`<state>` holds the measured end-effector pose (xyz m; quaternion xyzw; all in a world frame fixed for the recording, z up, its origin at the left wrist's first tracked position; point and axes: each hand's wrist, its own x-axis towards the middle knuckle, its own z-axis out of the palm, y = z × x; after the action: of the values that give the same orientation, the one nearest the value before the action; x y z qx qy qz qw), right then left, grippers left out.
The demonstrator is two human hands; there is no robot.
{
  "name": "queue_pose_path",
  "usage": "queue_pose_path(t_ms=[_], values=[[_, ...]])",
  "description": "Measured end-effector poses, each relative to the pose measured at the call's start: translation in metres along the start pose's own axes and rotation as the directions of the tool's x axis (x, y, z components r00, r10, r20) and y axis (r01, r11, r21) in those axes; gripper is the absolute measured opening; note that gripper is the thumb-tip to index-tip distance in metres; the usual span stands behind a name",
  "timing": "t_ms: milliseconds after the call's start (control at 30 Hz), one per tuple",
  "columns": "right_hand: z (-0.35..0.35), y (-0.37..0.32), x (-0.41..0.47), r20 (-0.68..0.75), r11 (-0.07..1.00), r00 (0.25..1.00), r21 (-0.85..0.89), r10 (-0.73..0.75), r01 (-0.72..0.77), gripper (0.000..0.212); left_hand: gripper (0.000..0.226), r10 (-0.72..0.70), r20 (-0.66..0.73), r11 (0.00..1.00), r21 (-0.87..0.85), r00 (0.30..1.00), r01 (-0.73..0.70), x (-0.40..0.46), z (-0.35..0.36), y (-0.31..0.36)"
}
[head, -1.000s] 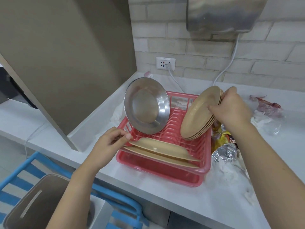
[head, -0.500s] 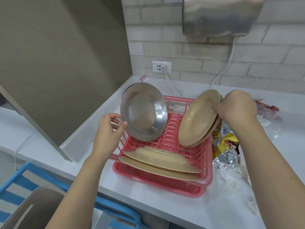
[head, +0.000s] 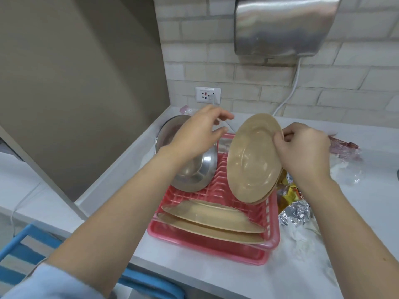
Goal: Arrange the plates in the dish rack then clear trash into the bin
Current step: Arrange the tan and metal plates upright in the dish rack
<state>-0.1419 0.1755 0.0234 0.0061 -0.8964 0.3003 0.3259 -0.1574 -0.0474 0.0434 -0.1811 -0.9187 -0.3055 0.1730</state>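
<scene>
A pale blue sleeve [head: 49,283] is worn on the left arm, pushed up. The forearms are left bare.

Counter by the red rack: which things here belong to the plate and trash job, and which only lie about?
Job:
- dish rack
- tan plates held upright
- tan plates lying in rack
- steel plate
- foil and wrappers
- right hand
- left hand

Lying about:
- hand dryer
- wall socket

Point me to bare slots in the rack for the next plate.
Free: the ribbed middle of the pink rack, between the steel bowl and the upright tan plates. Crowded: the front, under two flat plates; the counter to the right, with foil and wrappers.
</scene>
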Motion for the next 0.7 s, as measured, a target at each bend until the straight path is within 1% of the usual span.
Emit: queue_pose_path(t_ms=[67,133,167,233,333,400,467,533,600,700], values=[[0.001,-0.002,-0.004,-0.023,0.999,1.000,0.052,-0.003,0.005,0.019,0.042,0.092,0.057,0.992,0.085,0.994,-0.096,0.019,0.011,0.014],[0.003,-0.003,-0.008,-0.032,0.998,0.999,0.063,-0.011,0.013,0.018,0.052,0.187,0.102,0.966,0.159,0.977,-0.202,0.036,0.022,0.026],[0.004,-0.003,-0.009,-0.033,0.998,0.999,0.063,-0.012,0.014,0.017,0.053,0.237,0.116,0.948,0.189,0.965,-0.256,0.043,0.028,0.030],[0.007,-0.001,-0.012,-0.030,0.996,1.000,0.092,-0.007,0.010,0.017,0.048,0.317,0.126,0.914,0.225,0.940,-0.338,0.052,0.040,0.035],[0.007,0.001,-0.015,-0.025,0.993,0.999,0.118,0.027,-0.024,0.019,0.037,0.343,0.122,0.899,0.244,0.931,-0.363,0.058,0.052,0.035],[0.005,0.003,-0.016,-0.016,0.992,0.998,0.112,0.065,-0.063,0.021,0.035,0.354,0.105,0.896,0.247,0.929,-0.369,0.059,0.055,0.033],[0.002,0.003,-0.019,-0.008,0.990,0.998,0.124,0.069,-0.067,0.025,0.034,0.384,0.082,0.885,0.250,0.920,-0.392,0.059,0.055,0.031],[0.000,0.003,-0.023,0.046,0.975,0.995,0.203,0.087,-0.094,0.029,0.032,0.408,0.064,0.874,0.261,0.911,-0.409,0.058,0.054,0.029],[-0.002,0.004,-0.028,0.138,0.938,0.982,0.305,0.128,-0.165,0.034,0.031,0.422,0.056,0.865,0.274,0.905,-0.420,0.057,0.054,0.028],[-0.004,0.007,-0.035,0.233,0.889,0.955,0.374,0.186,-0.264,0.042,0.029,0.451,0.069,0.844,0.289,0.890,-0.451,0.055,0.053,0.022]])
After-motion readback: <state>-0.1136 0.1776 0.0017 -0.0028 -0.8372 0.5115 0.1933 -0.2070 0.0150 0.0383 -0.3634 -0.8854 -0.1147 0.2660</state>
